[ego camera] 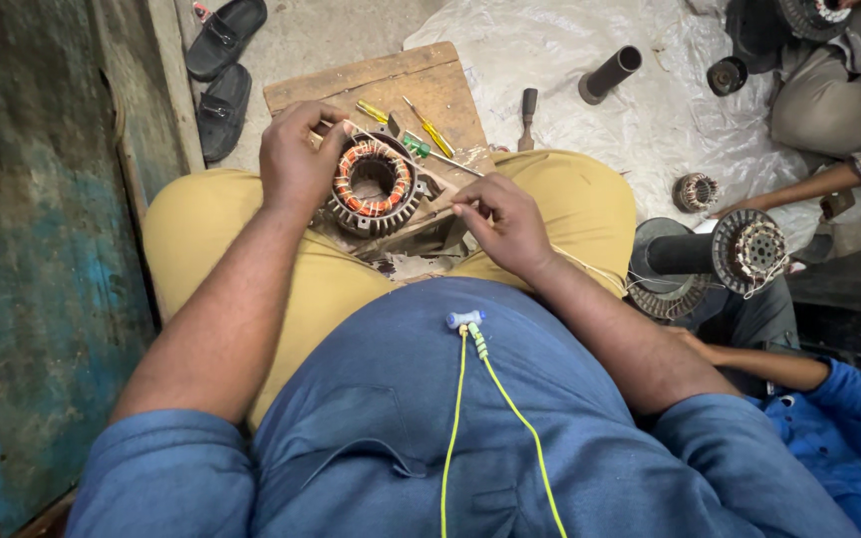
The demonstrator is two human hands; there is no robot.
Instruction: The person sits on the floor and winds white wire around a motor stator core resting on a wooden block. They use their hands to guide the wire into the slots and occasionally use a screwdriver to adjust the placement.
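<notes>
1. Stator (pixel 375 186) w/ copper windings sits on lap, on wooden board (pixel 381 85), approx centre frame.
2. Left hand (pixel 296 159) at 9 o'clock of stator, fingers curled, gripping rim – keep firm so core can't turn.
3. Right hand (pixel 505 221) at 4 o'clock, fingertips pinched on thin wire (pixel 406 159) running across to stator's 12 o'clock; keep taut, no kinks.
4. Guide wire low along winding, avoid scraping on slot edges.
5. Screwdrivers (pixel 421 130) lying at 1 o'clock, within reach; leave clear of wire path.
6. Co-worker's hand (pixel 744 207) and other stators (pixel 749 249) at 3 o'clock – well apart, mind trailing wire on that side.
</notes>
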